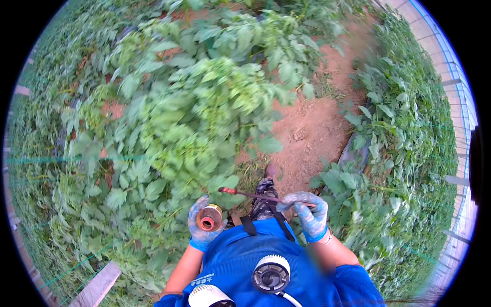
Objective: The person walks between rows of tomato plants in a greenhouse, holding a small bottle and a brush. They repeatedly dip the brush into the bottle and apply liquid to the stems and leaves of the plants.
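Note:
My left hand [196,233], in a stained blue glove, is wrapped around a small bottle [213,214] with an open red-rimmed mouth facing up toward me. My gloved right hand [312,218] pinches a thin dark stick [255,196] between thumb and fingers. The stick points left, and its red-wrapped tip [228,190] hangs in the air just above and right of the bottle, apart from it. Dense leafy green crop plants [191,126] stand close in front of my left hand. What is inside the bottle is hard to make out.
A reddish soil path [307,126] runs ahead between plant rows, with another row [406,161] on the right edged by plastic mulch film [351,147]. Green strings [76,158] cross the left plants. A concrete post [96,286] stands at lower left. Two white fans [271,273] hang at my chest.

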`<state>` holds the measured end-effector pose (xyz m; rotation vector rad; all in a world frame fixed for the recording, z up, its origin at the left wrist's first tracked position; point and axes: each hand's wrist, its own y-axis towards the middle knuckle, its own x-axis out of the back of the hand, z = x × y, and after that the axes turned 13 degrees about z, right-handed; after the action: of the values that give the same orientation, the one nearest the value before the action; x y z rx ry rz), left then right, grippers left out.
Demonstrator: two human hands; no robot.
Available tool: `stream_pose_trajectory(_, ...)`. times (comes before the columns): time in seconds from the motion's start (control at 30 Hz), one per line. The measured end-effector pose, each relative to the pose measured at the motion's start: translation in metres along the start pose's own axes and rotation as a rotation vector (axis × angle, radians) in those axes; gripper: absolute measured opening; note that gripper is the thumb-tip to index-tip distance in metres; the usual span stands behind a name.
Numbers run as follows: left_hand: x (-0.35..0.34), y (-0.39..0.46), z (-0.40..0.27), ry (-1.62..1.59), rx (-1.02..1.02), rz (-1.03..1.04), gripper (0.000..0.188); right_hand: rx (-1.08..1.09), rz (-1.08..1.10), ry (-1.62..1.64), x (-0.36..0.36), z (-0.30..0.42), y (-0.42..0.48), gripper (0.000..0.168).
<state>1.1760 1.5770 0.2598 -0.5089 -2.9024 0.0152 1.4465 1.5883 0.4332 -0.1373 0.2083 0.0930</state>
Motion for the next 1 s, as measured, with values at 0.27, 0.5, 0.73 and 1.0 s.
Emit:
stream_pose_trajectory(0.27, -0.138, 0.160, -0.071, -0.100, 0.040, 0.010, 0.081, 0.211, -0.332, -0.118, 0.187, 0.057, 0.020, 0.022)
stream_pose_trajectory(0.5, -0.184, 0.356, -0.079, 0.481, -0.118, -0.234, 0.094, 0.198, -0.393, -0.061, 0.269, 0.077, 0.082, 0.022)
stream_pose_trajectory(0.73, -0.149, 0.466, -0.027, -0.762, 0.104, -0.385, 0.079, 0.216, -0.222, -0.107, 0.292, 0.092, 0.188, 0.022)
stream_pose_trajectory(1.0, -0.151, 0.421, -0.036, 0.593, 0.067, -0.007, 0.067, -0.039, 0.089, -0.049, 0.306, 0.067, 0.329, 0.023)
